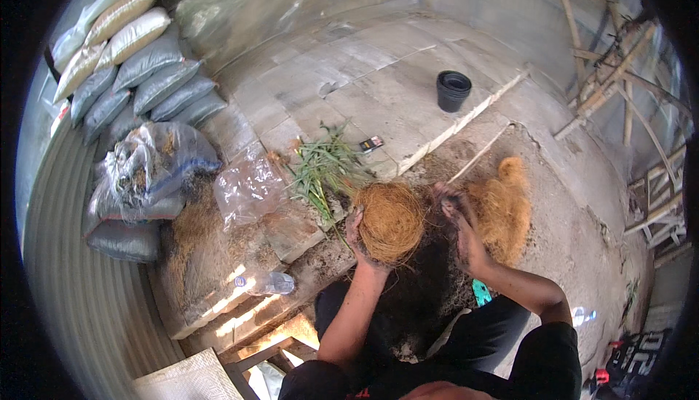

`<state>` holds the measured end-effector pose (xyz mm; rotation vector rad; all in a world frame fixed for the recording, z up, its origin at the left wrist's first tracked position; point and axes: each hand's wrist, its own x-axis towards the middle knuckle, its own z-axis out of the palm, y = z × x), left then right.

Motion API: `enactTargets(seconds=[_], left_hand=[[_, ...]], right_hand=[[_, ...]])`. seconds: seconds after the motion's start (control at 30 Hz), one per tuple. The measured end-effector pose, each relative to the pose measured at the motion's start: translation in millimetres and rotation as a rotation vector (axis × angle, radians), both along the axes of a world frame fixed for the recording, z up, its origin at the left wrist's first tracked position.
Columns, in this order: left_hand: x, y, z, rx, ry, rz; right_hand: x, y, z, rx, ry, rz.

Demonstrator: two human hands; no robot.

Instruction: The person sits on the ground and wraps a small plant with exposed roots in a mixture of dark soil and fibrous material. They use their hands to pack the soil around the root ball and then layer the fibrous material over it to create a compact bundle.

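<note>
A round ball of brown coir fibre (pixel 393 223) sits in front of me, with loose strands sticking out around it. My left hand (pixel 358 234) is wrapped round its left side and underside. To the right of the ball, apart from it, my right hand (pixel 460 226) is raised, soil-stained, its fingers blurred so their grip is unclear. Dark soil (pixel 419 280) lies below the ball, between my knees. Beyond my right hand spreads a pile of loose coir fibre (pixel 506 214).
Cut green plants (pixel 328 167) lie beyond the ball, beside a small dark packet (pixel 371 143). Black nested pots (pixel 453 90) stand farther off. A plastic bottle (pixel 271 283) lies at left, near a clear plastic bag (pixel 247 190). Filled sacks (pixel 156 83) are stacked far left; bamboo poles (pixel 619 72) stand right.
</note>
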<state>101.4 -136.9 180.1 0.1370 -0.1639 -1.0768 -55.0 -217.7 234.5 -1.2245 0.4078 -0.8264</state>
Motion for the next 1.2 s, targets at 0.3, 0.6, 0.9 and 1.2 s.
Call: enactTargets(seconds=[0.3, 0.6, 0.9, 1.2], left_hand=[[-80, 33, 39, 0.304, -0.747, 0.065], [-144, 56, 25, 0.248, -1.24, -0.032], [-138, 67, 36, 0.295, -1.16, -0.104], [-122, 79, 70, 0.457, -1.234, -0.21]], right_hand=[[-78, 56, -14, 1.019, -0.346, 0.135], [-113, 88, -46, 1.023, -0.315, -0.048], [-109, 100, -38, 1.068, -0.423, 0.009], [-112, 109, -1, 1.128, -0.425, 0.001]])
